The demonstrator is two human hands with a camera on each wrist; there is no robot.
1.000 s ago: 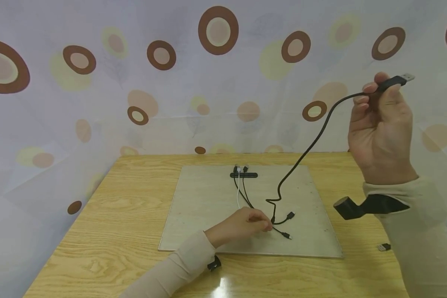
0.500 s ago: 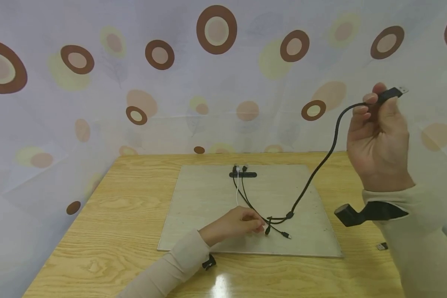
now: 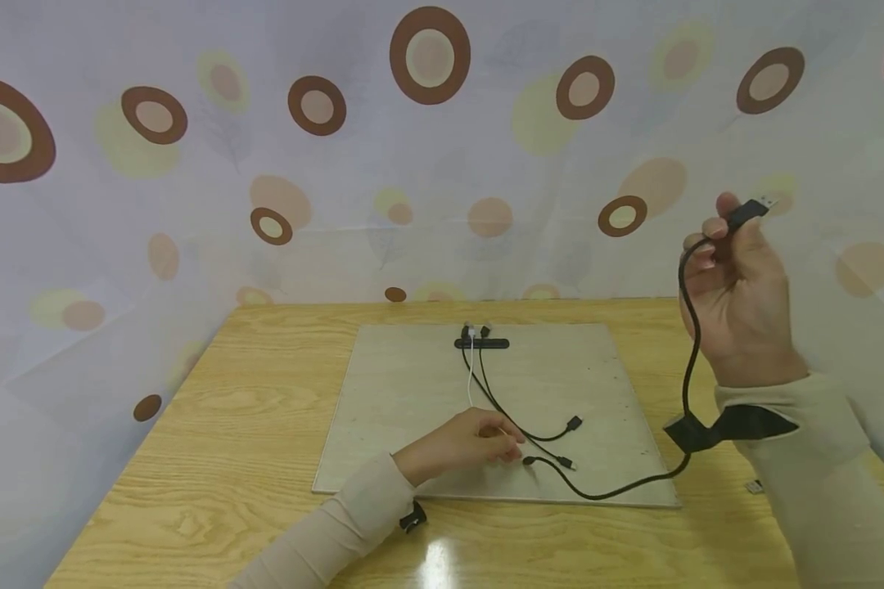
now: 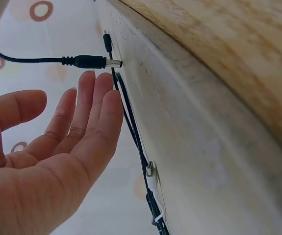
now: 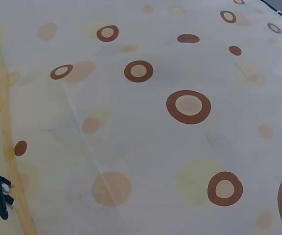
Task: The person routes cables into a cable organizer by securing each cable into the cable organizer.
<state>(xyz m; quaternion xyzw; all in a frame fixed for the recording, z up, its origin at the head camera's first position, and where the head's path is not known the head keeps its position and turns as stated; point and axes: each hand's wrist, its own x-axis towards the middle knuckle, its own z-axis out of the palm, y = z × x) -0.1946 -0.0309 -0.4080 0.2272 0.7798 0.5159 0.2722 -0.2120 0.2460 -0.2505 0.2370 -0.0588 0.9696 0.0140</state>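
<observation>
Right hand [image 3: 740, 307] raised, nearest to the viewer; its fingers pinch the black USB plug [image 3: 746, 214], metal tip pointing up and to the right. From it the black cable [image 3: 697, 329] drops behind the dark wrist mount [image 3: 707, 431], then curves left over the pale board [image 3: 412, 425] to a barrel plug [image 3: 529, 461]. A loose USB connector [image 3: 755, 487] lies on the wooden tabletop [image 3: 214, 425], beside the right sleeve.

Left hand [image 3: 460, 446] low over the board. Left wrist view: fingers [image 4: 101, 129] extended, thumb apart, grip wide, holding nothing; the barrel plug is just beyond the fingertips, contact cannot be told.

To the right of this hand, two thin connectors rest on the board: the upper connector [image 3: 575, 423] and the lower connector [image 3: 566, 463].

Farther back: black cable holder [image 3: 497, 344] near the board's far edge; two dark leads and a white cable [image 3: 471, 372] run from its left half. Behind the tabletop, a pale curtain [image 3: 442, 245] with brown rings.
</observation>
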